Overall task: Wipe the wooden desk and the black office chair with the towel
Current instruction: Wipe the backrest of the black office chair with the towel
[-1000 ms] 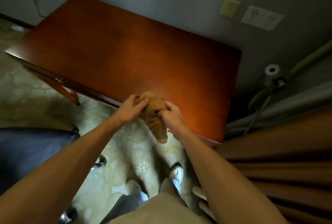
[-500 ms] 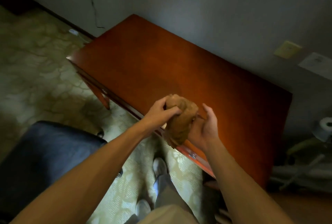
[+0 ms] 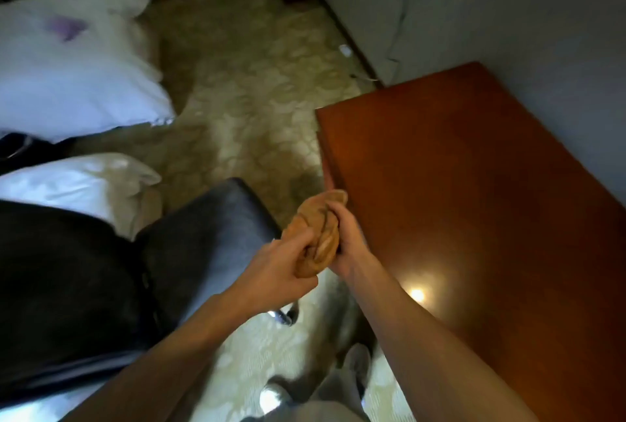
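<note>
I am holding the towel [image 3: 311, 218] bunched between both hands, in the air above the carpet [image 3: 244, 83]. It is just off the near edge of the wooden desk [image 3: 474, 201] and beside the seat of the black office chair [image 3: 210, 225]. My left hand [image 3: 274, 262] is curling round its lower end. My right hand [image 3: 350, 245] is gripping the upper part, with fingers wrapped over the folds.

What I am worrying about is this. Wadded so tight, the towel is likely going to meet the wood with only a small lump, so I would be leaving streaks and missed strips unless I am opening it flatter. With two hands squeezing one wad, a loose end could be slipping out and dropping to the floor as one hand is letting go. The desk top is looking glossy, with a lamp glare [image 3: 417, 294] on it, so smears are going to show. The chair, close on my left, may be shifting away if I am leaning on it while wiping.

The towel is looking tan-brown, soft and thick, creased into deep rolls, with a paler fold showing between my hands. I cannot tell whether it is damp.
</note>
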A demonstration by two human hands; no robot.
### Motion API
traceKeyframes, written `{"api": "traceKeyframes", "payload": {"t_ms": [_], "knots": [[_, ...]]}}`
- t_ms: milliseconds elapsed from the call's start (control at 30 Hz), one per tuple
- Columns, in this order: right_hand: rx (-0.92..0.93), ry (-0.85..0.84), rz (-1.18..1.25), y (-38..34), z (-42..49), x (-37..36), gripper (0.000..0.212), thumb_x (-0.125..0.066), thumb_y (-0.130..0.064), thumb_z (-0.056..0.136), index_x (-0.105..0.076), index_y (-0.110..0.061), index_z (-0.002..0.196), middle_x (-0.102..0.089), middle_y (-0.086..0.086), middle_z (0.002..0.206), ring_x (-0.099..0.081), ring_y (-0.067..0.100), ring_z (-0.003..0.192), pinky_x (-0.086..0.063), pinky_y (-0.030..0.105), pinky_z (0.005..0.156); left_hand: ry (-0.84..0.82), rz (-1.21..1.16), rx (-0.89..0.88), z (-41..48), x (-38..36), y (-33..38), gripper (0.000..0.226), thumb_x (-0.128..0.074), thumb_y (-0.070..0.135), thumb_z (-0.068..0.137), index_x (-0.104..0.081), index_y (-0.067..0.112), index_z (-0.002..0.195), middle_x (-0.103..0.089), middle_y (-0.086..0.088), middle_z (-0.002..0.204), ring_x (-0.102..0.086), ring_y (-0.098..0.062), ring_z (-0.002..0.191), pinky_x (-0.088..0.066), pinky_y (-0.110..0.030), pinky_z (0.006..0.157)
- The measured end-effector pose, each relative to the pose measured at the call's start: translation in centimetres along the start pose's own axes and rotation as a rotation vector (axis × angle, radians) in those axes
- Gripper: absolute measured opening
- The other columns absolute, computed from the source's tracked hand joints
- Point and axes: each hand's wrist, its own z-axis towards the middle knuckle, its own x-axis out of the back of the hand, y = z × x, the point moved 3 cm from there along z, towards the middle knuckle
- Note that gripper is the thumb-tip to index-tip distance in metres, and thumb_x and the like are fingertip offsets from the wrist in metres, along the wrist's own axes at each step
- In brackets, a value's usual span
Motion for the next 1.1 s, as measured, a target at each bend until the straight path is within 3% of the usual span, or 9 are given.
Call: {"api": "traceKeyframes", "payload": {"t_ms": [200,300,433,533,600,733,833,933,1100], "knots": [[-0.210,-0.134,-0.203,4.7,2.0,-8.7,0.043,-0.042,-0.033,0.099,-0.066,0.002,0.093,-0.069,0.016,0.072,-0.068,0.025,0.057,-0.053,0.024,0.046,0.125,0.111,0.128,-6.5,4.4,-4.5,0.036,-0.073,0.033,0.075,-0.041,0.037,0.092,-0.055,0.019,0.085,-0.054,-0.001,0.080,-0.050,-0.037,0.072],[-0.234,-0.107,-0.354,7.1,1.6,-12.4,0.043,-0.051,-0.034,0.092,-0.067,0.000,0.110,-0.073,0.017,0.079,-0.071,0.030,0.069,-0.057,0.029,0.062,0.142,-0.100,0.211,-11.2,6.7,-6.2,0.031,-0.073,0.051,0.079,-0.054,0.037,0.099,-0.067,0.013,0.094,-0.066,-0.010,0.088,-0.056,-0.037,0.079],[-0.169,-0.078,-0.442,10.9,0.4,-17.4,0.038,-0.057,-0.022,0.081,-0.067,-0.006,0.114,-0.073,0.018,0.088,-0.068,0.036,0.087,-0.056,0.042,0.083,0.642,-0.634,0.324,-17.2,9.2,-10.4,0.006,-0.067,0.015,0.097,-0.066,0.019,0.094,-0.076,-0.002,0.095,-0.073,-0.015,0.095,-0.057,-0.036,0.091],[-0.102,-0.117,-0.506,13.7,-1.8,-21.3,0.026,-0.056,-0.017,0.086,-0.063,-0.009,0.110,-0.071,0.020,0.091,-0.066,0.036,0.084,-0.055,0.041,0.079,0.956,-0.784,0.524,-20.4,10.1,-16.8,0.042,-0.067,0.052,0.090,-0.064,0.017,0.112,-0.071,0.004,0.114,-0.065,-0.010,0.112,-0.048,-0.044,0.108],[-0.080,-0.122,-0.527,15.7,-2.8,-23.2,0.024,-0.057,-0.016,0.087,-0.063,-0.010,0.109,-0.068,0.021,0.102,-0.065,0.037,0.093,-0.055,0.045,0.088,0.875,-1.050,0.624,-21.3,10.1,-20.1,0.076,-0.063,0.079,0.078,-0.058,0.025,0.132,-0.063,0.009,0.129,-0.056,-0.010,0.125,-0.038,-0.045,0.119],[-0.028,-0.185,-0.558,19.4,-4.1,-26.9,0.021,-0.055,-0.012,0.088,-0.069,-0.007,0.104,-0.075,0.016,0.087,-0.067,0.034,0.087,-0.055,0.039,0.079,0.599,-1.471,0.466,-23.0,10.4,-21.6,0.067,-0.056,0.064,0.090,-0.061,0.017,0.137,-0.071,-0.007,0.131,-0.065,-0.022,0.125,-0.043,-0.044,0.114],[0.074,-0.130,-0.714,22.1,-3.6,-28.0,0.020,-0.055,-0.014,0.090,-0.071,-0.010,0.101,-0.075,0.012,0.091,-0.068,0.031,0.090,-0.053,0.039,0.085,0.676,-1.421,0.490,-25.7,11.6,-23.2,0.049,-0.065,0.047,0.094,-0.071,0.007,0.121,-0.076,-0.013,0.115,-0.071,-0.027,0.114,-0.053,-0.041,0.103],[0.181,-0.030,-0.917,23.9,-1.9,-27.2,0.045,-0.065,-0.036,0.085,-0.068,-0.018,0.126,-0.074,0.008,0.116,-0.069,0.025,0.105,-0.054,0.043,0.099,0.768,-1.273,0.510,-27.8,13.4,-25.5,0.032,-0.066,0.037,0.098,-0.077,0.008,0.107,-0.078,-0.012,0.103,-0.073,-0.029,0.105,-0.057,-0.042,0.098],[0.000,-0.115,-0.942,27.7,-1.9,-27.0,0.031,-0.065,-0.032,0.100,-0.067,-0.023,0.130,-0.076,0.007,0.117,-0.071,0.025,0.114,-0.053,0.052,0.104,0.694,-1.214,0.388,-30.3,15.5,-26.7,0.023,-0.066,0.030,0.098,-0.075,0.011,0.107,-0.079,-0.007,0.100,-0.074,-0.022,0.095,-0.060,-0.030,0.082]]}}
